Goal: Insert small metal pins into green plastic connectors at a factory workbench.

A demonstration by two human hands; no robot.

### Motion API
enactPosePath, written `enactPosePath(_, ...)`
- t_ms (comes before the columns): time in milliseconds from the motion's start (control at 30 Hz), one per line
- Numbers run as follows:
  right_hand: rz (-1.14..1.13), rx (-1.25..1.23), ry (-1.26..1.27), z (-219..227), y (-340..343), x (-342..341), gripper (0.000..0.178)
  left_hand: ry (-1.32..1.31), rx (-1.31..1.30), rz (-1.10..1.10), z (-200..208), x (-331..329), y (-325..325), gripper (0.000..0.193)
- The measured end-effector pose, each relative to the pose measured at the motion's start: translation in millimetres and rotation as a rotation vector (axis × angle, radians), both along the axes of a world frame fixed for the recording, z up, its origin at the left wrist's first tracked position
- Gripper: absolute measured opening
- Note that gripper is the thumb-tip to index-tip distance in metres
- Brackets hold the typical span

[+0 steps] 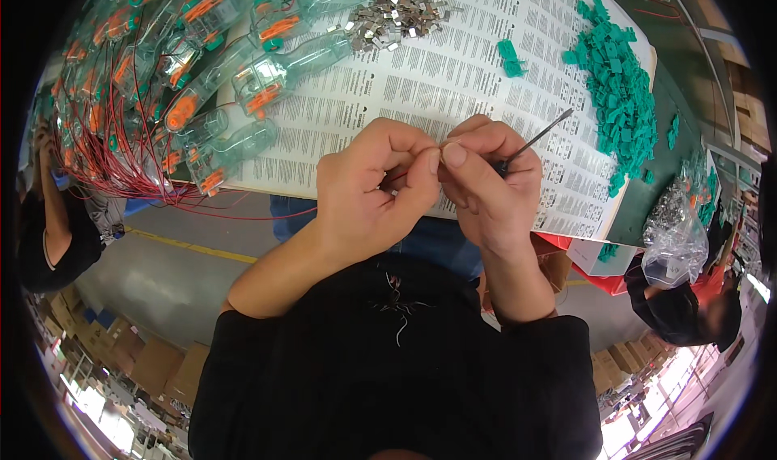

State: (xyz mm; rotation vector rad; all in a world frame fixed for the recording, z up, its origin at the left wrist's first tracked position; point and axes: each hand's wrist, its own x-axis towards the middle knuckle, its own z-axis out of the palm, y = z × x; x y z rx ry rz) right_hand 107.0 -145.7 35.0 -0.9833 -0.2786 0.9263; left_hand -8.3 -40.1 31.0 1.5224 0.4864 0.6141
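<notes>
My left hand [376, 189] is closed in a pinch near the table's front edge, with a thin red wire [275, 216] running into it from the left. My right hand [498, 181] meets it thumb to thumb; its fingers are curled round a small screwdriver [544, 134], whose dark shaft points up and to the right. Whatever sits between the touching fingertips is too small and covered to make out. Left of my hands lie several clear plastic bottle-shaped housings [295, 63] with orange and green parts inside, red wires trailing from them.
A printed sheet [437, 72] covers the table. Small metal clips [396, 19] are heaped at the back; green plastic pieces [619, 88] pile at right, with a few [510, 59] set apart. A clear bag [676, 237] hangs at the right edge. People work at both sides.
</notes>
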Motion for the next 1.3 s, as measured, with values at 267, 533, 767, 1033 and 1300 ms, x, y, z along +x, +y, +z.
enactPosePath(267, -0.158, -0.052, -0.181, -16, 5, -11, 0.008, -0.043, -0.172, 0.079, -9, 1, -6, 0.008)
enactPosePath(533, -0.104, -0.218, -1.244, 15, -2, 7, 0.017, 0.016, 0.537, 0.04, 15, -4, 19, 0.01)
enactPosePath(767, 0.103, -0.201, -1.058, 9, -5, 20, 0.023, 0.134, 0.429, -0.084, 8, -15, 22, 0.012)
enactPosePath(1033, 0.138, -0.275, -1.082, -10, -1, 18, 0.028, 0.086, -0.325, 0.02, -7, -11, 14, 0.01)
enactPosePath(1300, 0.037, -0.637, -1.523, -3, 1, 111, 0.028, 0.128, -0.336, -0.038, -9, -23, 40, 0.016)
